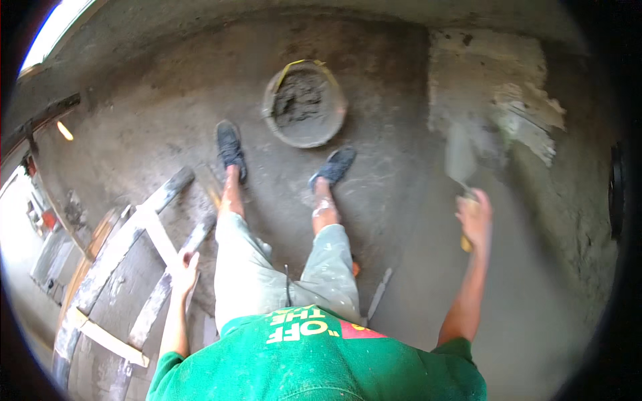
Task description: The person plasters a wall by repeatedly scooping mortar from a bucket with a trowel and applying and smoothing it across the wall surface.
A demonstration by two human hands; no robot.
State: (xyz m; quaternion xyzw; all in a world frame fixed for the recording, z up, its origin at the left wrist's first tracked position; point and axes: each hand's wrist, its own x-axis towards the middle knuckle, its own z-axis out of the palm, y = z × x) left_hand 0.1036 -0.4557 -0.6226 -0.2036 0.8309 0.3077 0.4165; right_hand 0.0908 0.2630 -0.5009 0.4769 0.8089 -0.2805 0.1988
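Observation:
My right hand (475,217) is closed around the handle of a trowel (460,157), whose yellowish handle end shows below the fist. The blade, smeared by motion, points up against the wall (491,281) beside a rough patch of plaster (485,73). On the left, my left hand (185,269) appears open, fingers partly stretched. It overlaps a wooden ladder (100,281) where a pale rung (159,235) meets the rail; whether it touches the wood I cannot tell. A round tub (304,137) of grey mortar (301,97) sits on the floor past my feet.
My shoes (229,144) stand on a stained concrete floor (167,87), just short of the tub. Behind the ladder lie boards (100,240) and clutter near a bright opening. A pale, narrow strip (380,294) shows beside my right leg. Something round and dark (615,190) is at the far right.

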